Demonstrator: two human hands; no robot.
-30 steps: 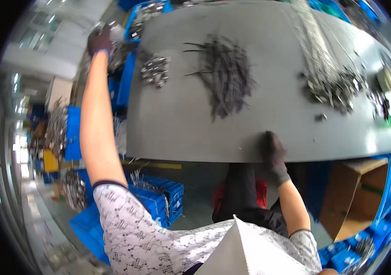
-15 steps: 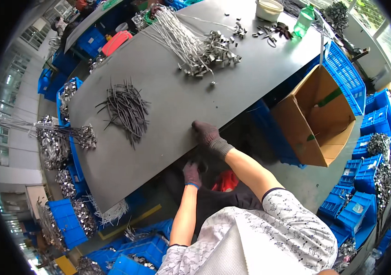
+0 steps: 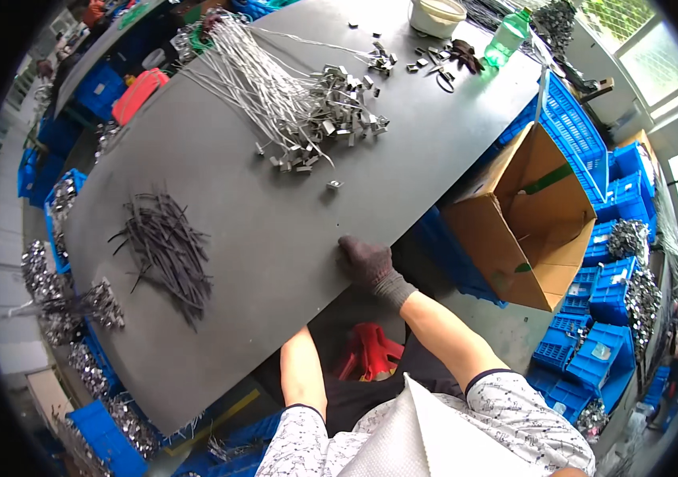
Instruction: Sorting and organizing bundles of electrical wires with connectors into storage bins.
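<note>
right hand (image 3: 367, 261), in a dark knitted glove, is down at the near edge of the grey table (image 3: 275, 230), fingers curled partway in, and whether anything sits inside that curl, we can't tell from here. left hand is out of sight beneath the tabletop, just the bare left forearm (image 3: 303, 372) on show, so no telling how open it is or what it has hold of.

on to the edges! the table's near rim climbs from lower left to upper right, right wrist crossing over it, left forearm going under. tight on the right side: an open cardboard box (image 3: 542, 274) just off the rim, a blue crate (image 3: 576, 135) tucked behind it. between the forearms, below the rim, a red object (image 3: 369, 354).

there's room to the left, though: a broad run of grey surface from the right hand across to the dark strips (image 3: 168, 254), heaped in a loose bundle, well apart from the fingers. straight ahead, a lone metal piece (image 3: 333, 185) lies near the right hand, with a dark speck (image 3: 338, 225) closer in. beyond that, a cluster of metal clips (image 3: 347, 111) at the ends of pale strands (image 3: 247, 67) fanning toward the far edge.
</note>
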